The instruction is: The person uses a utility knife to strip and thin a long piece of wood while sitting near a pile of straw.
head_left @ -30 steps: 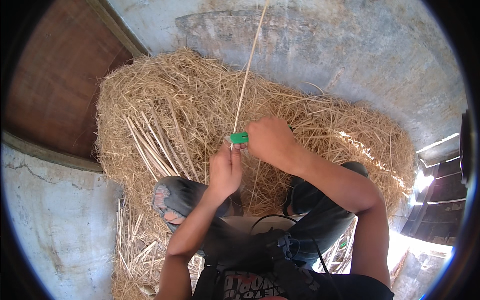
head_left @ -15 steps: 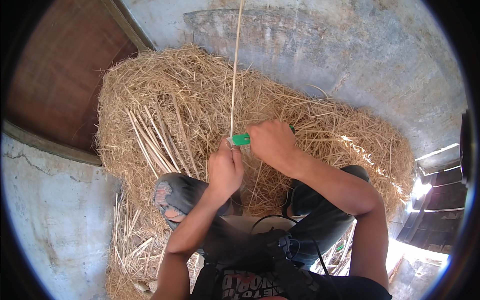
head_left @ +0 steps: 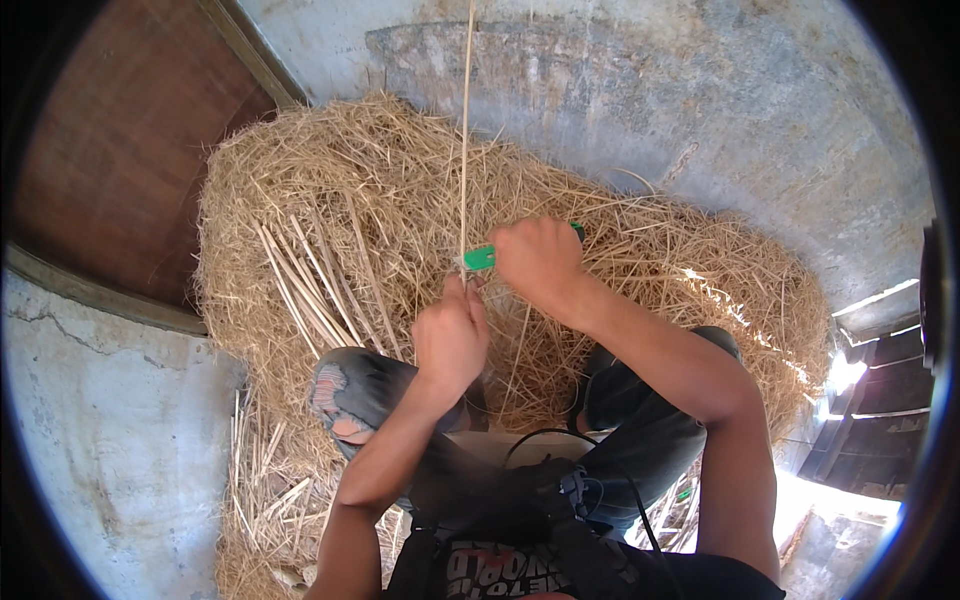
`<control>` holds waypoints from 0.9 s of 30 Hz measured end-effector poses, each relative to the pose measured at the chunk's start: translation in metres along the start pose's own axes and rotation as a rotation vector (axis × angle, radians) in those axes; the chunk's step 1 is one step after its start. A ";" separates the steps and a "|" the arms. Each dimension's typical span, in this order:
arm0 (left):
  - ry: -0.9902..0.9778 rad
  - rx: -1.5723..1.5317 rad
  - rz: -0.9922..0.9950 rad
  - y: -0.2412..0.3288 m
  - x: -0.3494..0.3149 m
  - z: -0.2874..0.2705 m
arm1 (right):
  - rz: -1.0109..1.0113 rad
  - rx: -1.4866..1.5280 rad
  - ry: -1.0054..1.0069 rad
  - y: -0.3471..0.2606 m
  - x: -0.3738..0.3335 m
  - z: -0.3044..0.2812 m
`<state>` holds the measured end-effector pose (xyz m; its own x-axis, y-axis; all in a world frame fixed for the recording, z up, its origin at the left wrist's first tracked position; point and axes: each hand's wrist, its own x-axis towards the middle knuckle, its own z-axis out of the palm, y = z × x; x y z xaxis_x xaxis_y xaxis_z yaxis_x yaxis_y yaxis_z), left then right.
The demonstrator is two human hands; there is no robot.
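A long, thin, pale strip (head_left: 465,150), which looks like split bamboo or cane, runs from the top of the view down to my hands. Its lower end is pinched in the closed fingers of my left hand (head_left: 448,335). My right hand (head_left: 540,262) is wrapped round a green utility knife (head_left: 480,258), whose front end meets the strip just above my left fingertips. The blade is too small to make out clearly. The knife's rear end pokes out beyond my right fist.
Dry straw (head_left: 390,160) is heaped in front of me and round my legs. Several pale split sticks (head_left: 305,285) lie on it at the left. A stained grey wall (head_left: 700,110) curves behind, with a brown panel (head_left: 130,160) at the upper left. Slats (head_left: 880,400) let light in at the right.
My right hand and the knife have moved slightly up and away along the strip, leaving a little more distance from my left fingers. My left hand stays nearly in place.
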<state>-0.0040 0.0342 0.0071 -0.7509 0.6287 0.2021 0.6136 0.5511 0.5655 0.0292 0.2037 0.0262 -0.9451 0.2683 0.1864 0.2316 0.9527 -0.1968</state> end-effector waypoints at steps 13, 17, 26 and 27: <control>-0.080 -0.053 0.257 0.031 -0.030 0.010 | 0.395 -0.142 0.264 0.113 0.057 -0.054; -0.066 -0.058 0.312 0.028 -0.030 0.008 | 0.390 -0.163 0.288 0.125 0.062 -0.057; -0.048 -0.031 0.341 0.027 -0.029 0.000 | 0.390 -0.136 0.379 0.133 0.072 -0.051; -0.044 -0.033 0.343 0.026 -0.028 -0.001 | 0.393 -0.148 0.372 0.133 0.072 -0.052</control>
<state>0.0326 0.0298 0.0169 -0.4906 0.7977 0.3506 0.8196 0.2859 0.4965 0.0033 0.3568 0.0632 -0.6427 0.6139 0.4584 0.6051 0.7737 -0.1878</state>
